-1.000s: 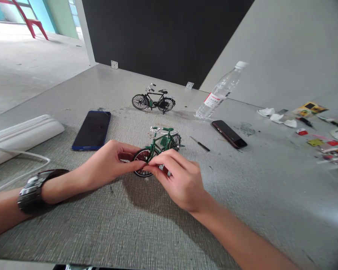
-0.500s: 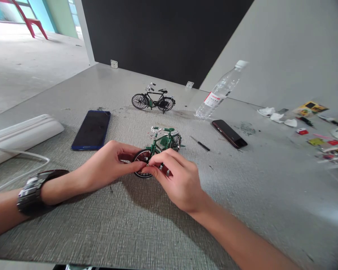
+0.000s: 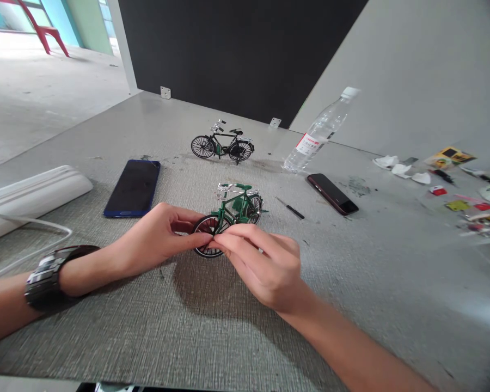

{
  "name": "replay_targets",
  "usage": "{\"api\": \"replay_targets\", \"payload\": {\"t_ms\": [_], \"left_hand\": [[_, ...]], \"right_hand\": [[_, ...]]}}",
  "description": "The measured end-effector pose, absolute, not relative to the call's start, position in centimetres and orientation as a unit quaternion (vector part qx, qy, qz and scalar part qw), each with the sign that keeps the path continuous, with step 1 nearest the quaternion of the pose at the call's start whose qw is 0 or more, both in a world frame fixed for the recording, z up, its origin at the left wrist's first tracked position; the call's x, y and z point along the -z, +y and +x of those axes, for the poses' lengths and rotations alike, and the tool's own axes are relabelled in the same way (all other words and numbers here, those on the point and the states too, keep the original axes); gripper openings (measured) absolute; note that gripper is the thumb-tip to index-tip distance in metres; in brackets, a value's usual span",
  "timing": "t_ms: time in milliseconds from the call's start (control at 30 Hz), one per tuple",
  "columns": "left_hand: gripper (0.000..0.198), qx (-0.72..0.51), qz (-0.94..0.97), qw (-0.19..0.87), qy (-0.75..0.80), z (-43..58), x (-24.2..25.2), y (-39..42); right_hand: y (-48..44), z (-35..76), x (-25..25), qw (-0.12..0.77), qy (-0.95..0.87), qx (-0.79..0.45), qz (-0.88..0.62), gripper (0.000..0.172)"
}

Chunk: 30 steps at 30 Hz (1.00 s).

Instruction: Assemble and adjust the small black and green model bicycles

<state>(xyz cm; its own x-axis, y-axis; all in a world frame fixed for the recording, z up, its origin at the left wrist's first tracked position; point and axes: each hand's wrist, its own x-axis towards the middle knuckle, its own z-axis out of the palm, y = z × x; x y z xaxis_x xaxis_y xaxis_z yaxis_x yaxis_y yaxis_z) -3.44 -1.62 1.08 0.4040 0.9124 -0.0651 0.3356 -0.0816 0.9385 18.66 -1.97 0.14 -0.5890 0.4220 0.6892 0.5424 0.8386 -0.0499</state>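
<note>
A green model bicycle [image 3: 240, 206] stands upright on the grey table, its front wheel toward the left. My left hand [image 3: 163, 237] is closed on that front wheel, with the thumb near the hub and the other fingers behind the wheel. At the hub, the fingertips of my right hand [image 3: 263, 261] are pinched together, touching my left thumb; whatever they hold is too small or hidden to name. Behind stands a black model bicycle [image 3: 222, 144]. A small screwdriver [image 3: 292, 209] lies to the right of the green bicycle.
A blue phone [image 3: 133, 188] and a white device with a cable [image 3: 36, 198] lie at the left. To the right are a clear bottle [image 3: 316, 133], a dark phone [image 3: 332, 193] and several small coloured packets [image 3: 457, 206]. A black panel [image 3: 237, 54] rises behind.
My right hand has turned and shifted slightly to the right, its fingers now straighter and closer together at the hub. The small light-coloured part seen there before is now hidden. My left hand has barely moved.
</note>
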Motion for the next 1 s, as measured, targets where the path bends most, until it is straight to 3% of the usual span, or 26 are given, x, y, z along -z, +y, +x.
{"api": "replay_targets", "payload": {"t_ms": [300, 1000], "left_hand": [[0.025, -0.291, 0.673, 0.496, 0.465, -3.5, -1.1, -1.6], [0.024, -0.292, 0.655, 0.529, 0.453, -3.4, -1.2, -1.6]], "right_hand": [[-2.1, 19.1, -0.9, 0.326, -0.903, 0.144, -0.241, 0.016], [-1.2, 19.4, 0.0, 0.357, -0.895, 0.034, -0.265, 0.012]]}}
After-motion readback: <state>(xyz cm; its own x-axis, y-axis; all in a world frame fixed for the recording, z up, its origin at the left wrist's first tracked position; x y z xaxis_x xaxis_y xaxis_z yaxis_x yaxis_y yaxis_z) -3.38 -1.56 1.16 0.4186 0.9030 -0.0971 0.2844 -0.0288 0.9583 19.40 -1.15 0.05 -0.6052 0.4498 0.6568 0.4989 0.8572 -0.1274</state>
